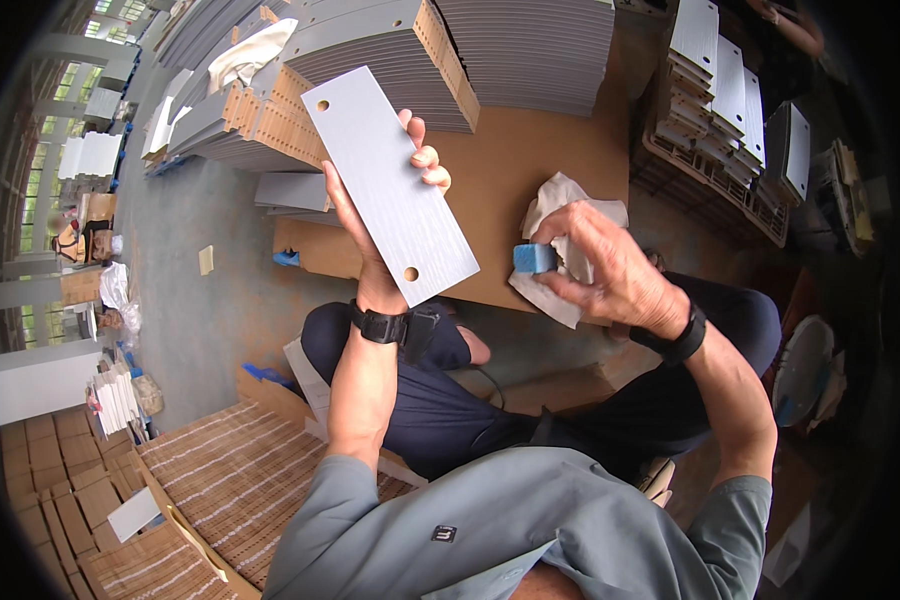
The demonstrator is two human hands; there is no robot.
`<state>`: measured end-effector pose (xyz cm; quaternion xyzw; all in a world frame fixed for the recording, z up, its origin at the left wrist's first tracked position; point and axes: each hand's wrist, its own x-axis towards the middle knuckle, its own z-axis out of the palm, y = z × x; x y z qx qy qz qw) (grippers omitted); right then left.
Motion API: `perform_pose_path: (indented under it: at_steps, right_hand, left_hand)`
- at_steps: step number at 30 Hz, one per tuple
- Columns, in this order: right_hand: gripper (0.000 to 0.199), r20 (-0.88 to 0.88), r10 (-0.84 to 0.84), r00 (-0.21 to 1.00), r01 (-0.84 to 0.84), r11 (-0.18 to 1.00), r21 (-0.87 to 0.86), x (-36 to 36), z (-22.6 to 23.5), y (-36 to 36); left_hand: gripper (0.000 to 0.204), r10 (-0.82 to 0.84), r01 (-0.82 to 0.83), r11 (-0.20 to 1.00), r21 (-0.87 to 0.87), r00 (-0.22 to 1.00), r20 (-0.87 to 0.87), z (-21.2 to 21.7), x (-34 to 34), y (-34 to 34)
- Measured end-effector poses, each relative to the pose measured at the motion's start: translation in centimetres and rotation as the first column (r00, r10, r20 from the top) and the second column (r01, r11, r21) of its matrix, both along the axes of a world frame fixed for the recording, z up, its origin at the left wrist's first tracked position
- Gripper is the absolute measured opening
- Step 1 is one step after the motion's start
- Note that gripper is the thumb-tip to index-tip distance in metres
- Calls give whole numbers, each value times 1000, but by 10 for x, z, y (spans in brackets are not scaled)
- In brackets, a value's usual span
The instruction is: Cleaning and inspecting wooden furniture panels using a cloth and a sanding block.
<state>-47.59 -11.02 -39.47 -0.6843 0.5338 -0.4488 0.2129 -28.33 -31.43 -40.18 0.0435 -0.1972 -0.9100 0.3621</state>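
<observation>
My left hand (375,225) grips a grey rectangular panel (390,180) from beneath, with the fingers curled round its right edge and the thumb along its left. The panel is tilted and has a round hole near each end. Between the thumb and fingers of my right hand (605,260) is a small blue block (535,258), perhaps a sponge or sanding block. A crumpled off-white cloth (560,200) lies under and behind that hand on the brown work surface (510,160). The block is apart from the panel.
Stacks of grey panels (360,50) stand at the far side of the work surface. To the right, a crate (710,185) holds more panels (740,90). A slatted woven mat (210,460) lies at the lower left. Another person's arm (795,30) shows at the far right.
</observation>
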Motion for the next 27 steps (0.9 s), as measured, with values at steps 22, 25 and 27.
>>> perform_pose_path:
  at_steps: [22,25,27]
  right_hand:
    - [34,-58,-132,990,133,991,5,40,-21,-6]
    - [35,-90,-139,986,140,990,-2,40,-17,-7]
    - [35,-94,-149,984,149,989,-5,39,-14,-7]
  left_hand:
    - [89,212,-207,969,-138,977,27,9,3,3]
    - [91,239,-227,958,-175,970,51,13,2,4]
    - [92,254,-236,950,-204,965,68,14,1,6]
